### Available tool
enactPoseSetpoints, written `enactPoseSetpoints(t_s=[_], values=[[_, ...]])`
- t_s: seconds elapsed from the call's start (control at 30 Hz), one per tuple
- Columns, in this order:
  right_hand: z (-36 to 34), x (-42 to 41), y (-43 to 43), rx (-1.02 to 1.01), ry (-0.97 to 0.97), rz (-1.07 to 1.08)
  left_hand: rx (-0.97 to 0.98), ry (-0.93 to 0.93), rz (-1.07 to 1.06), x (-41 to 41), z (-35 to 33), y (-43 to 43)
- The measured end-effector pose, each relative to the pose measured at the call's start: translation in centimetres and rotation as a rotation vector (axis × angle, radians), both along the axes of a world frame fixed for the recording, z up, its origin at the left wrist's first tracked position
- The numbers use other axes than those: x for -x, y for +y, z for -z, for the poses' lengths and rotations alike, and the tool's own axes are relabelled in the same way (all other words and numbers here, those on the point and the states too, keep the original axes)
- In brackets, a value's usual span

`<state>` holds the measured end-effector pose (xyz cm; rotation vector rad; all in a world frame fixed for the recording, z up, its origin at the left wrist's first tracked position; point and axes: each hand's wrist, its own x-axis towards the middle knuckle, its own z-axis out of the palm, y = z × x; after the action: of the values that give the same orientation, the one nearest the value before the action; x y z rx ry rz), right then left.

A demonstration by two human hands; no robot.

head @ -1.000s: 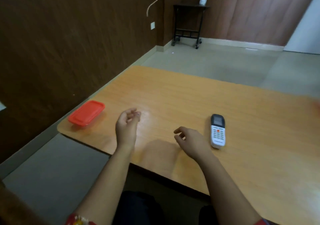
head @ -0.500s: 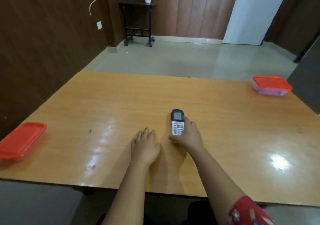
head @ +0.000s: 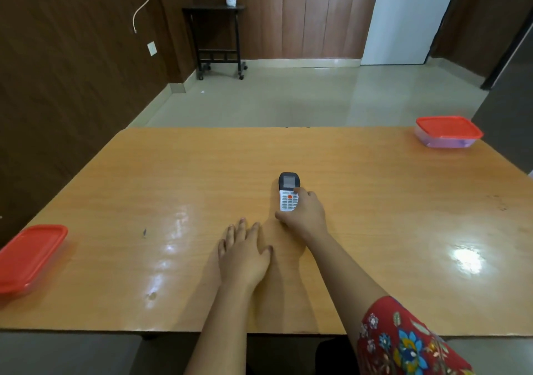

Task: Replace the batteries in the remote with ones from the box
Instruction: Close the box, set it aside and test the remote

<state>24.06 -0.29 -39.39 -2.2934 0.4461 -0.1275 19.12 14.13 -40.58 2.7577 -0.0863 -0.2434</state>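
Note:
A white remote (head: 288,191) with a dark screen end and an orange button lies face up in the middle of the wooden table (head: 375,201). My right hand (head: 304,214) is wrapped around its near end, thumb on the left side and fingers on the right. My left hand (head: 243,255) rests flat on the table, palm down, fingers spread, just left of and nearer than the remote. A red-lidded box (head: 30,256) sits at the table's left edge. A second red-lidded clear box (head: 448,130) stands at the far right corner. Their contents are hidden.
Beyond the table's far edge lies a tiled floor. A black side table (head: 217,39) with a small pot stands against the far wall. A white door (head: 409,16) is at the back right. A cable hangs on the dark left wall.
The view has swung right and closer. My right hand has taken hold of the remote's near end, and my left hand has settled flat on the table.

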Motion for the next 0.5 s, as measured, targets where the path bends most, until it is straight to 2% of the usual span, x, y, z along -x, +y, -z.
enactPoseSetpoints(t_s=[0.33,0.5], values=[[0.0,-0.1,-0.6,0.008,0.011,-0.005,0.024,-0.051,-0.038,0.1,0.1,-0.2],[0.4,2.9,-0.9,-0.05,-0.144,0.094,0.332,-0.246,-0.167,0.0,-0.5,-1.1]])
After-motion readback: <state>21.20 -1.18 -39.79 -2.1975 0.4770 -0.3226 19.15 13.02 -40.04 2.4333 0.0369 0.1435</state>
